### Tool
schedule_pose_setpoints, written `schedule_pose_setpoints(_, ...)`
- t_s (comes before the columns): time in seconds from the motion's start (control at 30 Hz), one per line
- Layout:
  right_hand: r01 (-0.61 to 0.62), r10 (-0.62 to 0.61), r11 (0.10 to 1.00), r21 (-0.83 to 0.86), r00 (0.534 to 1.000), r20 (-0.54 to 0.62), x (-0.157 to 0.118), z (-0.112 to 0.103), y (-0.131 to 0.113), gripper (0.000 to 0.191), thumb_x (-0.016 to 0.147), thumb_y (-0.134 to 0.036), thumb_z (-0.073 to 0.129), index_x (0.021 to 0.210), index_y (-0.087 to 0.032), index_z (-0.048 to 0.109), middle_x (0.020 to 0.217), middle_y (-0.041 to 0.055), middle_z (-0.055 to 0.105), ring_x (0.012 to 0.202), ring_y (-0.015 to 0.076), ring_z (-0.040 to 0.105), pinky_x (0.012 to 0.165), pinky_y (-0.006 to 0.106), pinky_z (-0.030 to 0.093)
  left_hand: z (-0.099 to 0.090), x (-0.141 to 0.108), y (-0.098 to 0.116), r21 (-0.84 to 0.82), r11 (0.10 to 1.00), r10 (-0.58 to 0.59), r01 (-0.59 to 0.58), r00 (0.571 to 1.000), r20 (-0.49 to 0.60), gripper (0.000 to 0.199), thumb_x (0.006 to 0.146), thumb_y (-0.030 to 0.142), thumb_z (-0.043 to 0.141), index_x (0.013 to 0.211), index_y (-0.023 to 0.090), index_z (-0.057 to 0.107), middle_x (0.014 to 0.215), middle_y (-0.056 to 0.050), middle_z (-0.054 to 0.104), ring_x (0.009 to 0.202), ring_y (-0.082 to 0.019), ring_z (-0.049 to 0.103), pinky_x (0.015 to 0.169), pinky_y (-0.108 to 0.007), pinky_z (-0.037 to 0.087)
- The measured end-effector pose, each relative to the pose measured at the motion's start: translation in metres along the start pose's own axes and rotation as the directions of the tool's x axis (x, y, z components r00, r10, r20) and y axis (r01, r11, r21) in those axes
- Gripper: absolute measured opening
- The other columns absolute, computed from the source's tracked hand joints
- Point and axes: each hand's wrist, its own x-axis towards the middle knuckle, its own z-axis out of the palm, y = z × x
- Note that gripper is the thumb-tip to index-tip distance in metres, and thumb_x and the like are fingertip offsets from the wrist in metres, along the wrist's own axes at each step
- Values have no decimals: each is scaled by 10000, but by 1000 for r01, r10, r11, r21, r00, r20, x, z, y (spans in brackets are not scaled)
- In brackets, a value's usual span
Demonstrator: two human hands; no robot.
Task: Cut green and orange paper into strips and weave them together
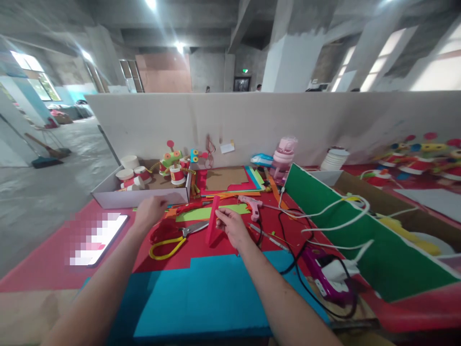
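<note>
My right hand [232,227] pinches a folded strip of red paper [213,226] between thumb and fingers and holds it tilted above the table. My left hand [153,211] is at the front wall of the white box [140,198]; its fingers are blurred, and I cannot see whether they hold anything. Scissors with yellow handles [169,248] lie between my hands, blades towards the red strip. Behind the strip is a lime-green paper strip [194,214]. A pink glue gun [253,206] rests just beyond my right hand.
Paper cups and a cup figure [173,158] stand in the white box. A lit phone [103,240] lies at left, blue board [201,293] in front. At right are a purple power strip [327,276], trailing cables and a green-sided box [334,235].
</note>
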Motion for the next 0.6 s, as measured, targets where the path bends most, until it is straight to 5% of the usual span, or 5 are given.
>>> schedule_pose_setpoints(0.07,-12,12,1000,-10,1000,-21,0,-1,1,377,540,-415,820,745,-165,626,519,-55,546,494,80,477,506,213,439,-1,9,-22,241,969,-60,46,997,50,323,836,249,409,878,178,721,877,-144,716,847,-285,664,672,-312,458)
schedule_pose_setpoints(0.17,-19,18,999,-34,999,-31,2,-2,3,393,530,-424,819,754,-163,629,513,-53,547,493,83,480,492,214,442,6,16,-32,392,920,-42,-25,986,162,347,839,189,370,903,161,710,943,-171,710,879,-309,670,683,-348,487)
schedule_pose_setpoints(0.6,-18,17,999,-33,999,-49,2,-1,3,397,523,-424,811,756,-161,627,503,-51,549,479,83,485,486,218,442,7,22,-12,422,902,10,-92,981,193,323,824,150,400,889,149,716,974,-183,711,929,-302,671,749,-377,507)
